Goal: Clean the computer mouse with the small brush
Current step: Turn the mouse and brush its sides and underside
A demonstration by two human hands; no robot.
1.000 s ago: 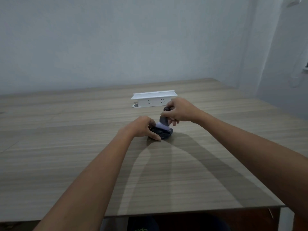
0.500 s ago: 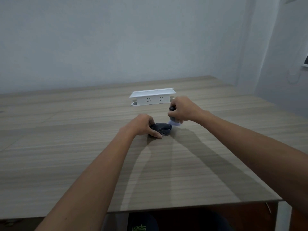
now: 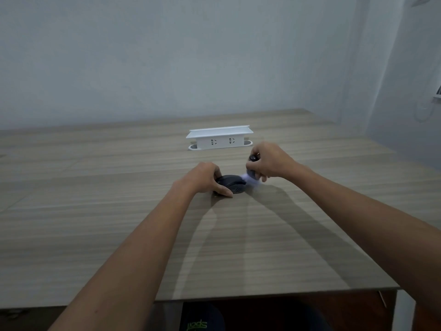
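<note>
A dark grey computer mouse [image 3: 232, 185] lies on the wooden table [image 3: 119, 223], a little past its middle. My left hand [image 3: 205, 179] grips the mouse from its left side, thumb along the near edge. My right hand [image 3: 269, 162] is closed around a small brush [image 3: 250, 174] with a dark handle that sticks up out of the fist. Its pale bristles are blurred and sit at the mouse's right end, touching or nearly touching it.
A white power strip box [image 3: 219, 137] with sockets on its front stands on the table just behind the hands. The table's near edge [image 3: 262, 293] runs across the bottom, and the right edge lies close to a wall.
The brush has swept from the top of the mouse to its right end, uncovering the mouse's top. My left hand has kept its grip on the mouse. The camera has tilted slightly.
</note>
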